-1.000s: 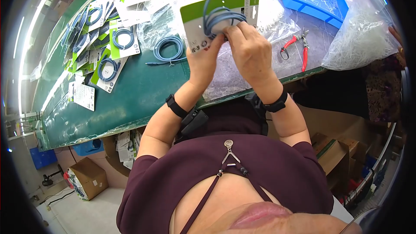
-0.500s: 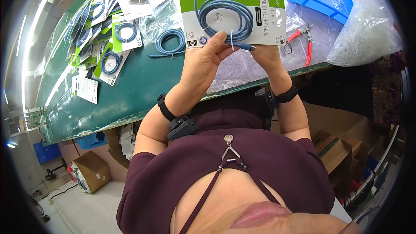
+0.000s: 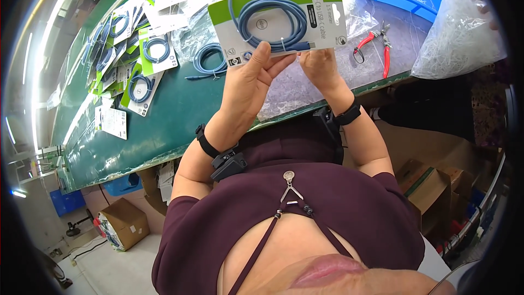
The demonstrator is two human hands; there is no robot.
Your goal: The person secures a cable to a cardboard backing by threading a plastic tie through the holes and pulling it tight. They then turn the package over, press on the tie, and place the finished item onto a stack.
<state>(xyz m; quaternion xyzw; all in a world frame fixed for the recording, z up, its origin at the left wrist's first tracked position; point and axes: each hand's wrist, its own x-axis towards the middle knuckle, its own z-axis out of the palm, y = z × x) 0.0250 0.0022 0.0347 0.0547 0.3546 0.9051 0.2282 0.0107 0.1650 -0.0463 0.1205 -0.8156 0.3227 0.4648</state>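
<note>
Blue cable point(image 3: 301, 19), coiled, pale-tied, one end jutting up; on green-and-white card point(image 3: 267, 23) above left hand point(image 3: 250, 79), thumb and fingers pinching its lower edge. Right hand point(image 3: 321, 68) beneath; grip unclear.

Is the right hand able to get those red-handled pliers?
Probably yes: the pliers lie uncovered to the right of the right hand, and nothing seems to stand between them.
</note>
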